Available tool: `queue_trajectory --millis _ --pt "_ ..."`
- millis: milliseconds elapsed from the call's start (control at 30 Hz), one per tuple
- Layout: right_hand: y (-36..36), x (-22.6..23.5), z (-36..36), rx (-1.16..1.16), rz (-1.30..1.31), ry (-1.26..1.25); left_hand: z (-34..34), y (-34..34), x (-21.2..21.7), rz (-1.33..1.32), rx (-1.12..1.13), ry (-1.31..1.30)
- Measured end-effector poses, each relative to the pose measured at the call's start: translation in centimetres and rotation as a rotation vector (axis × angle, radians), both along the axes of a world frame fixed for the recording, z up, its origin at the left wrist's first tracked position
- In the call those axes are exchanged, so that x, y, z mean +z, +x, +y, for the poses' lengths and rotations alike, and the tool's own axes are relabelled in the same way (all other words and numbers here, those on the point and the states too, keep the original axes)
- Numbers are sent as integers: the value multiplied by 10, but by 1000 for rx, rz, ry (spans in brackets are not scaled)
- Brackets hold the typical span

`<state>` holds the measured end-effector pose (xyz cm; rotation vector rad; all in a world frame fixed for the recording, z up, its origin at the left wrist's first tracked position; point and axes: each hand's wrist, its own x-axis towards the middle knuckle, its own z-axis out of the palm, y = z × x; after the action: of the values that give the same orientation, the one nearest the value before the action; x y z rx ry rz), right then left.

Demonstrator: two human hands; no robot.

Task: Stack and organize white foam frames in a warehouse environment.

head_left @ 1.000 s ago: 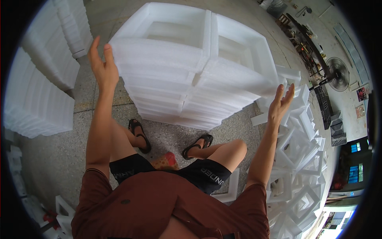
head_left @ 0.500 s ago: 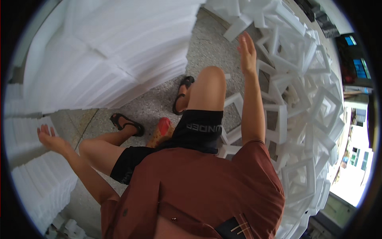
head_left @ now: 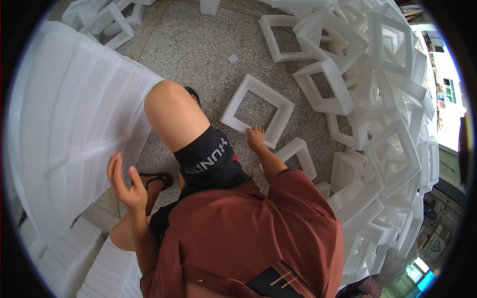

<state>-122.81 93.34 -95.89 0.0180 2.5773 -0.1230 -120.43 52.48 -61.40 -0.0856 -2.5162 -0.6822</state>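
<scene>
Right hand (head_left: pixel 256 137) grips the near edge of a square white foam frame (head_left: pixel 258 110) lying flat on the stone floor (head_left: pixel 198 44). Left hand (head_left: pixel 125 181) hangs spread, empty, beside the stacked foam (head_left: pixel 69 129).

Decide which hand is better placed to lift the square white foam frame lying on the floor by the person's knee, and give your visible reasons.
Right. The right hand already rests on the foam frame at its near edge. The left hand hangs open beside the stacked foam sheets, across the raised knee from it.
</scene>
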Motion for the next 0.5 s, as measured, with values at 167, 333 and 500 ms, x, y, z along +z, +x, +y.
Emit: queue_trajectory --millis 167,333,500 --pt "-52 86 9 56 580 -383 84 -89 2 -102 -526 -258" --pt "-93 167 38 228 746 -513 162 -139 -2 -247 -672 -602" --pt "-119 204 66 336 865 -462 176 -169 -58 -383 -740 -791"
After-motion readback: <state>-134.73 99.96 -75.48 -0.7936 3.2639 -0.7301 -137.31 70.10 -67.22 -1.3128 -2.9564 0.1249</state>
